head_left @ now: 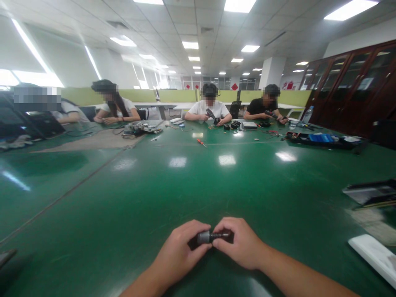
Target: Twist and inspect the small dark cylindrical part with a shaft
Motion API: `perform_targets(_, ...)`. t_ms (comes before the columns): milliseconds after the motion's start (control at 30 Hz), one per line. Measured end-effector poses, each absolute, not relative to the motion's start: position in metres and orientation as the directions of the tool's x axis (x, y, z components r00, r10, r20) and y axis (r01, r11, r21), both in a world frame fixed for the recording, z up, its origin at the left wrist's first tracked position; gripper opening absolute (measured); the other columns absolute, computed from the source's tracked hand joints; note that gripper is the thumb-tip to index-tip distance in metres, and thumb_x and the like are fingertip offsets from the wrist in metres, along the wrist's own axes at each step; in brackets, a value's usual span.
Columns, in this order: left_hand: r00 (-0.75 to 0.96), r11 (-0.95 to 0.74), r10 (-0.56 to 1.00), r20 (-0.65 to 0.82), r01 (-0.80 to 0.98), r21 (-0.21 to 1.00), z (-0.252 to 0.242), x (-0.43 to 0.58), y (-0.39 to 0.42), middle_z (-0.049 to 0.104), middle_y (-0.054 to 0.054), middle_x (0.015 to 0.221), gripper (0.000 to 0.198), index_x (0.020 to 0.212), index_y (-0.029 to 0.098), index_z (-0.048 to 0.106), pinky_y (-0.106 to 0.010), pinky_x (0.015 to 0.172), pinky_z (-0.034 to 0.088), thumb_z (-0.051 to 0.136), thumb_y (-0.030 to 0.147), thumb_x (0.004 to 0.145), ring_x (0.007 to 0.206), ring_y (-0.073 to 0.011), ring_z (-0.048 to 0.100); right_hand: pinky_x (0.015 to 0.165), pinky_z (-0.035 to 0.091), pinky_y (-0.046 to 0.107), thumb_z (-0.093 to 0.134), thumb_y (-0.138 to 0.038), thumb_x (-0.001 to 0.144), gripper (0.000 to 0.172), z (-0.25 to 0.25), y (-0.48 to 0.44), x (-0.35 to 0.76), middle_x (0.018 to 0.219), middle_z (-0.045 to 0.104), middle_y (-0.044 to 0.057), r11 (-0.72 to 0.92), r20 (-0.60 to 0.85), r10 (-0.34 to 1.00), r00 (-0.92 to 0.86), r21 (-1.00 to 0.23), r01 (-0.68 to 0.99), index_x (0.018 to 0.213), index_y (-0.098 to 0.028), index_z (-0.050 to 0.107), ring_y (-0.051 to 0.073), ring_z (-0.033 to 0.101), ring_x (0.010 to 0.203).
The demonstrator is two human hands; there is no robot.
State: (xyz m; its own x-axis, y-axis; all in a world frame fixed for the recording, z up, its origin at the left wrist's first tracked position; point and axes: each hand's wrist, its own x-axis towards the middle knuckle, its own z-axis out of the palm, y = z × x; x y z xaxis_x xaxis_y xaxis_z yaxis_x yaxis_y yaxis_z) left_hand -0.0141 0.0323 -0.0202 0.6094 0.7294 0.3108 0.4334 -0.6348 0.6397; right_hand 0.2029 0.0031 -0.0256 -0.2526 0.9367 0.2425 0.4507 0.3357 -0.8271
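Observation:
Both my hands meet low over the near edge of the green table (185,185). My left hand (179,251) is closed round the thicker grey end of a small dark cylindrical part (210,236). My right hand (243,243) pinches the thinner black end of the same part, fingers curled. The part lies level between the two hands, just above the tabletop. What kind of part it is I cannot make out.
A white flat object (373,255) and a dark tray (369,192) lie at the right. Several people sit at the far side with tools, cables and small parts; a red-handled screwdriver (201,142) lies mid-table. Wooden cabinets (352,86) line the right wall.

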Motion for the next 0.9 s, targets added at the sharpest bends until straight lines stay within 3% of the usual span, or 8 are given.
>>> perform_targets(900, 0.587, -0.622, 0.747, 0.314, 0.448, 0.642, -0.0163, -0.0156, 0.0319, 0.074, -0.004, 0.099, 0.022, 0.108, 0.023, 0.069, -0.028, 0.082, 0.054, 0.07, 0.023, 0.086, 0.091, -0.0186, 0.069, 0.068, 0.04, 0.026, 0.072, -0.021, 0.079, 0.002, -0.0267, 0.0018, 0.203, 0.075, 0.068, -0.001, 0.322, 0.237, 0.944, -0.231, -0.82, 0.473, 0.08, -0.02, 0.073, 0.015, 0.061, 0.071)
